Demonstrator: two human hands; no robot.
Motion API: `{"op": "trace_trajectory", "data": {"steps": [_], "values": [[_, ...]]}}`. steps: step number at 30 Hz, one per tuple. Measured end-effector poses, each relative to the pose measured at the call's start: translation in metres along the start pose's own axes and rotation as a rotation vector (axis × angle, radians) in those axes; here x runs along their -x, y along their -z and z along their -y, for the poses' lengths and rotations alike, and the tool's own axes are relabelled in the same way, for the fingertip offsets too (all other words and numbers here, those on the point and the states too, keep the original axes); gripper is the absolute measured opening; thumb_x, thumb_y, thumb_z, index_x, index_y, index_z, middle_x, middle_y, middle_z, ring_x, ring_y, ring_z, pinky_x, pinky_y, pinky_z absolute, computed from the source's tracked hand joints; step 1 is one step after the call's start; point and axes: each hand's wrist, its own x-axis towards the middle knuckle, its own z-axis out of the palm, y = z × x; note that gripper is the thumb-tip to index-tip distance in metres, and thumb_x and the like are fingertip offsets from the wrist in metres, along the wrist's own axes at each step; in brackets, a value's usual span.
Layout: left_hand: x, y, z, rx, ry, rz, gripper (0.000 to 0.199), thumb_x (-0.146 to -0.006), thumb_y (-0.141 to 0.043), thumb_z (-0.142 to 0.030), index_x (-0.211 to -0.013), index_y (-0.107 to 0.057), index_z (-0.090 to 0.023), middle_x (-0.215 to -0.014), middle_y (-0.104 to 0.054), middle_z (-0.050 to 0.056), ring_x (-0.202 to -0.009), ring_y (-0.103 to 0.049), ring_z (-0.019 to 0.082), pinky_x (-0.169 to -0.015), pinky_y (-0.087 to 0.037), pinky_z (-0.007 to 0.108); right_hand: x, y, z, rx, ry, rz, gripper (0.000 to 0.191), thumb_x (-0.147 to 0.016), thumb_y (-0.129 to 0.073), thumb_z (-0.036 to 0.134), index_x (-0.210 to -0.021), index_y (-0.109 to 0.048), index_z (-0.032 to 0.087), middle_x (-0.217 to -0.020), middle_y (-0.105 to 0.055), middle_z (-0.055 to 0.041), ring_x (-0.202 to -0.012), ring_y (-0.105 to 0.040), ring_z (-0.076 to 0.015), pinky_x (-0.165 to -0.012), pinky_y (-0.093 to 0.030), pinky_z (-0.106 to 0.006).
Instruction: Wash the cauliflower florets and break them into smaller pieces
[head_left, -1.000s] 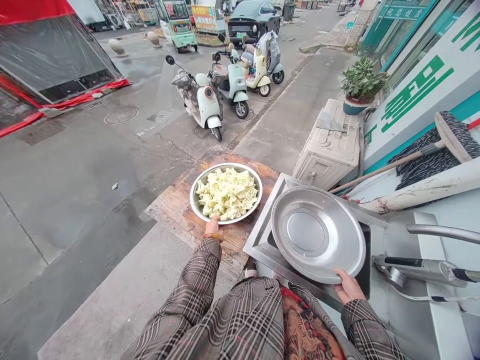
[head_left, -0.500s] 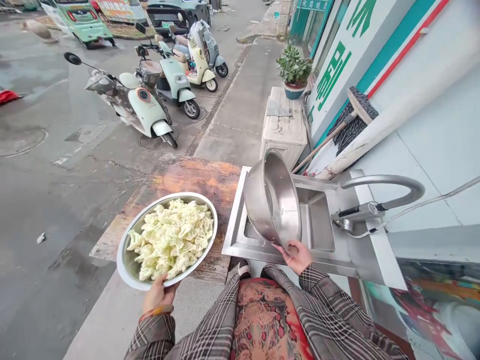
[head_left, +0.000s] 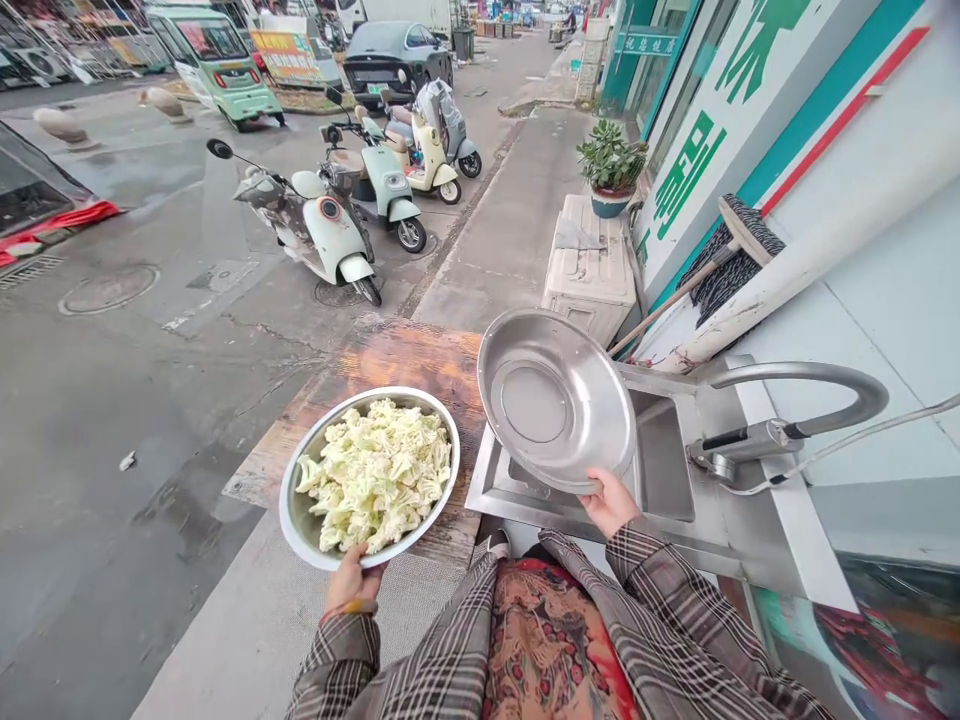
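Observation:
My left hand (head_left: pixel 354 580) grips the near rim of a steel basin (head_left: pixel 293 515) heaped with cauliflower florets (head_left: pixel 382 470). That basin is over the left edge of a wooden board (head_left: pixel 405 355); whether it rests on the board I cannot tell. In my right hand (head_left: pixel 609 502) is the near rim of a second steel basin (head_left: pixel 600 410), thumb on the rim, other fingers mostly hidden beneath. This basin holds only a few small specks or drops and is tilted, its inside facing me, above the left part of the sink (head_left: pixel 664 460).
A curved faucet (head_left: pixel 810 380) stands at the sink's right side. Beyond the sink are a white box-like unit (head_left: pixel 589 265), a potted plant (head_left: pixel 611 165) and a mop (head_left: pixel 727 260) leaning by the wall. Several scooters (head_left: pixel 330 235) are parked ahead on the left.
The right-hand basin has turned from nearly on its side to facing up towards me. My left hand still holds the cauliflower basin. The view has tilted up and swung left.

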Motion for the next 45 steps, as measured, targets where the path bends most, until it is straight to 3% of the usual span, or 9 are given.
{"op": "trace_trajectory", "data": {"steps": [7,16,20,24,29,33,39,45], "values": [[-0.012,0.006,0.011,0.036,0.012,-0.01,0.05,-0.077,-0.055,0.005,-0.119,-0.056,-0.023,-0.098,-0.068,0.003,-0.076,-0.067,0.015,-0.079,-0.062,0.042,0.001,-0.019,0.018,0.103,0.056,-0.104,0.015,-0.064,-0.067,0.011,-0.071,-0.056,0.018,-0.056,-0.06,0.0049,-0.052,-0.059,-0.0103,-0.047,-0.052,-0.02],[-0.009,0.008,0.016,0.069,0.039,-0.053,0.046,-0.078,-0.058,0.003,-0.118,-0.055,-0.02,-0.092,-0.067,0.005,-0.08,-0.069,0.019,-0.077,-0.062,0.042,-0.02,-0.056,0.025,0.226,0.059,-0.055,0.015,-0.065,-0.066,0.009,-0.073,-0.057,0.018,-0.057,-0.063,0.0033,-0.055,-0.061,-0.0123,-0.047,-0.054,-0.021],[0.006,0.011,0.017,0.101,0.003,-0.048,0.045,-0.076,-0.059,0.006,-0.115,-0.059,-0.017,-0.09,-0.069,0.007,-0.077,-0.069,0.019,-0.075,-0.062,0.039,-0.044,-0.091,0.026,0.267,0.083,0.024,0.017,-0.065,-0.066,0.009,-0.076,-0.058,0.019,-0.06,-0.065,0.002,-0.059,-0.064,-0.0146,-0.053,-0.06,-0.026],[0.025,0.037,0.021,0.094,-0.003,-0.091,0.045,-0.073,-0.061,0.007,-0.113,-0.062,-0.015,-0.086,-0.07,0.007,-0.073,-0.07,0.019,-0.072,-0.062,0.038,-0.062,-0.14,0.017,0.303,0.077,0.137,0.017,-0.067,-0.064,0.009,-0.079,-0.058,0.018,-0.062,-0.067,0.0,-0.064,-0.066,-0.0169,-0.06,-0.063,-0.032],[0.043,0.085,0.03,0.073,0.002,-0.13,0.049,-0.07,-0.059,0.01,-0.113,-0.064,-0.014,-0.082,-0.071,0.006,-0.073,-0.071,0.02,-0.07,-0.063,0.033,-0.072,-0.203,-0.019,0.331,0.012,0.237,0.013,-0.072,-0.057,0.008,-0.082,-0.058,0.017,-0.068,-0.068,-0.0033,-0.071,-0.068,-0.0177,-0.068,-0.064,-0.034],[0.051,0.1,0.034,0.072,0.013,-0.158,0.051,-0.07,-0.058,0.01,-0.115,-0.063,-0.014,-0.081,-0.072,0.007,-0.073,-0.072,0.02,-0.069,-0.062,0.032,-0.077,-0.234,-0.057,0.337,-0.026,0.261,0.017,-0.075,-0.054,0.008,-0.087,-0.057,0.019,-0.071,-0.067,-0.0003,-0.072,-0.066,-0.0148,-0.068,-0.064,-0.031],[0.057,0.098,0.039,0.055,-0.004,-0.145,0.05,-0.073,-0.058,0.007,-0.117,-0.062,-0.015,-0.074,-0.071,0.004,-0.066,-0.072,0.019,-0.066,-0.062,0.032,-0.078,-0.244,-0.096,0.357,-0.07,0.287,0.019,-0.078,-0.057,0.011,-0.094,-0.056,0.02,-0.074,-0.066,0.0018,-0.074,-0.065,-0.0134,-0.068,-0.063,-0.03],[0.052,0.101,0.039,0.043,-0.002,-0.141,0.052,-0.073,-0.059,0.006,-0.121,-0.059,-0.015,-0.081,-0.072,0.006,-0.068,-0.072,0.018,-0.068,-0.062,0.032,-0.078,-0.216,-0.1,0.401,-0.142,0.352,0.018,-0.081,-0.068,0.03,-0.093,-0.058,0.02,-0.088,-0.068,-0.0022,-0.085,-0.067,-0.0139,-0.077,-0.061,-0.031]]}}
